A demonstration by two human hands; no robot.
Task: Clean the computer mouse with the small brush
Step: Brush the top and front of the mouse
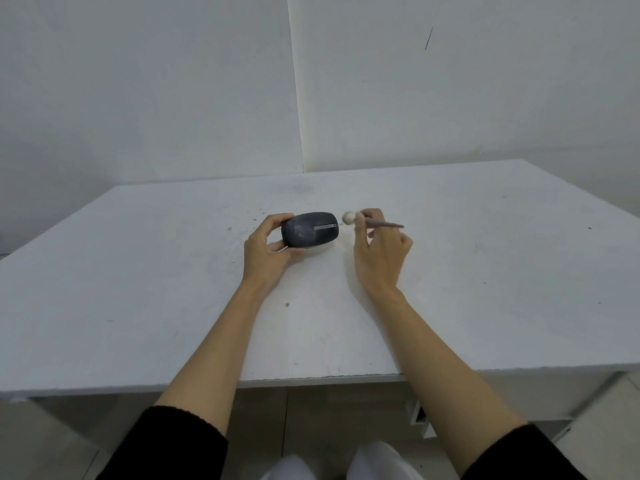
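Observation:
A dark grey computer mouse (310, 229) with a dusty top lies on the white table (138, 278), its front end pointing right. My left hand (266, 249) grips its rear end, thumb on the near side and fingers on the far side. My right hand (379, 251) pinches a small brush (367, 221) by its thin dark handle. The brush's pale round bristle head hovers just right of the mouse's front end, a small gap away.
The table's near edge (322, 377) runs across the lower part of the view, with small dark specks scattered on the surface. White walls meet in a corner behind the table. My knees in white trousers (346, 465) show below the edge.

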